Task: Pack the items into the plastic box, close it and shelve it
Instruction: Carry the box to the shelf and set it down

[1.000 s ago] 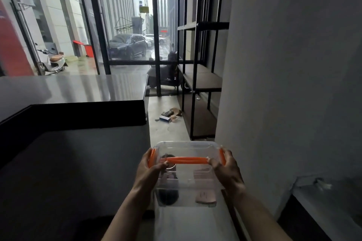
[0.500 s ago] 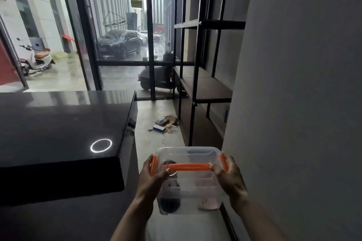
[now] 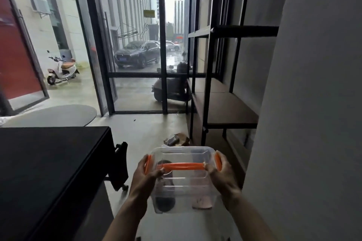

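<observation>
A clear plastic box with its lid on, an orange handle across the top and orange side clips, is held in the air above the floor, low in the middle of the view. My left hand grips its left side and my right hand grips its right side. Inside lie a dark round item and a pinkish item. A black metal shelf unit with brown boards stands ahead on the right.
A black counter fills the left. A grey wall runs down the right. Cardboard scraps lie on the floor by the shelf's foot. Glass walls ahead show a parked scooter, a car and the street.
I have moved forward past the counter with the box held in both hands. The shelf unit and the glass wall are closer. The grip on the box is the same.
</observation>
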A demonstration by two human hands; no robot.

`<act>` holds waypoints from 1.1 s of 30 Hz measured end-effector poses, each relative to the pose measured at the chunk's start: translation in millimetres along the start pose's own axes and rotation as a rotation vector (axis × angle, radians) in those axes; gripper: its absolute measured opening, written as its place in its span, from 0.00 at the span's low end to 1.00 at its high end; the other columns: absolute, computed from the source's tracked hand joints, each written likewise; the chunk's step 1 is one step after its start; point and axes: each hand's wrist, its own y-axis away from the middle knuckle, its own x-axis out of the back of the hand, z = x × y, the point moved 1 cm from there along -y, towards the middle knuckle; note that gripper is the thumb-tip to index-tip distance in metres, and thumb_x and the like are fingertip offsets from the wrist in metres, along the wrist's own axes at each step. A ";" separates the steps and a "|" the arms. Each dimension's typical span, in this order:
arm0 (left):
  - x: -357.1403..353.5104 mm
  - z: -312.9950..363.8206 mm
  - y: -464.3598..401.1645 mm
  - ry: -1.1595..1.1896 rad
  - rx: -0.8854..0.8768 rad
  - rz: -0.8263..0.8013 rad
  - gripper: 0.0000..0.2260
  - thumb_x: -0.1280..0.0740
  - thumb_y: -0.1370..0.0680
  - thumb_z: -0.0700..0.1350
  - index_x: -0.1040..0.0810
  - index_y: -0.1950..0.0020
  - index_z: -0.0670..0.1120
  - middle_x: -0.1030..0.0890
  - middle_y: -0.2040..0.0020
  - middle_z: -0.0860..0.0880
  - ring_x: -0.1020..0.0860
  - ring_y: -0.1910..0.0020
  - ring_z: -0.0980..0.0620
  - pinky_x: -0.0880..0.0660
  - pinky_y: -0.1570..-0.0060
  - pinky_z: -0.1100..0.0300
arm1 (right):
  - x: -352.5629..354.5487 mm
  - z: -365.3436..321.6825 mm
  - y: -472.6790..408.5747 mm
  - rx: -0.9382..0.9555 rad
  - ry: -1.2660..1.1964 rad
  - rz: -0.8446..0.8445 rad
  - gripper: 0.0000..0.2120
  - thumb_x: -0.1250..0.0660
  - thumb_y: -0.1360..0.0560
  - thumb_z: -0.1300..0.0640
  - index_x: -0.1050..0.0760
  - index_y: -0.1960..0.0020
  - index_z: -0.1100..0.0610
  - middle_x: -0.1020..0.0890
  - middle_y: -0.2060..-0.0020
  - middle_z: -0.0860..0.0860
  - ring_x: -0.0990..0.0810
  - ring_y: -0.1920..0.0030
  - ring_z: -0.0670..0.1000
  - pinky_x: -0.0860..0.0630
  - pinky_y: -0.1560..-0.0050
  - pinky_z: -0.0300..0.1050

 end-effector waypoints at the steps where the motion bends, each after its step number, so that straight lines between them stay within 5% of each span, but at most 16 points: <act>1: -7.5 3.7 -19.4 -0.004 0.001 0.012 0.41 0.23 0.29 0.46 0.40 0.21 0.54 0.32 0.24 0.45 0.28 0.32 0.40 0.27 0.39 0.45 | -1.3 -5.6 -23.3 -0.005 0.004 -0.014 0.33 0.32 0.22 0.50 0.43 0.21 0.44 0.28 0.31 0.56 0.25 0.38 0.58 0.23 0.38 0.64; 8: -37.0 5.3 -152.6 0.012 0.024 0.037 0.47 0.25 0.38 0.51 0.40 0.21 0.52 0.31 0.25 0.44 0.28 0.31 0.41 0.28 0.38 0.45 | -36.2 -15.6 -178.4 0.021 0.100 -0.047 0.33 0.32 0.23 0.50 0.41 0.21 0.49 0.27 0.30 0.57 0.26 0.35 0.58 0.24 0.37 0.56; 14: -35.4 -16.7 -307.6 0.041 0.019 0.091 0.46 0.25 0.39 0.52 0.38 0.22 0.53 0.30 0.26 0.47 0.26 0.36 0.44 0.27 0.46 0.50 | -107.6 -20.2 -327.0 0.026 0.071 -0.085 0.33 0.32 0.22 0.50 0.41 0.22 0.48 0.27 0.45 0.50 0.25 0.51 0.49 0.25 0.58 0.44; 22: -17.8 11.0 -544.4 0.031 -0.018 0.101 0.47 0.25 0.38 0.54 0.39 0.22 0.51 0.32 0.25 0.44 0.29 0.31 0.41 0.28 0.36 0.44 | -216.8 -81.3 -528.4 0.028 0.055 -0.077 0.33 0.33 0.22 0.43 0.42 0.21 0.47 0.25 0.39 0.54 0.24 0.45 0.53 0.23 0.47 0.52; 28: -22.3 6.6 -686.3 0.013 0.006 0.088 0.49 0.24 0.39 0.56 0.40 0.21 0.51 0.32 0.25 0.44 0.29 0.31 0.39 0.29 0.35 0.40 | -269.5 -92.7 -661.3 0.010 0.055 -0.076 0.32 0.32 0.22 0.51 0.41 0.21 0.49 0.26 0.34 0.57 0.24 0.39 0.58 0.23 0.37 0.61; 33: -36.4 -20.1 -812.0 -0.022 0.009 0.092 0.42 0.23 0.30 0.52 0.41 0.21 0.51 0.34 0.24 0.44 0.31 0.29 0.39 0.30 0.33 0.39 | -305.1 -86.2 -780.6 -0.019 0.055 -0.093 0.33 0.32 0.23 0.52 0.42 0.22 0.48 0.27 0.33 0.56 0.25 0.37 0.59 0.24 0.36 0.64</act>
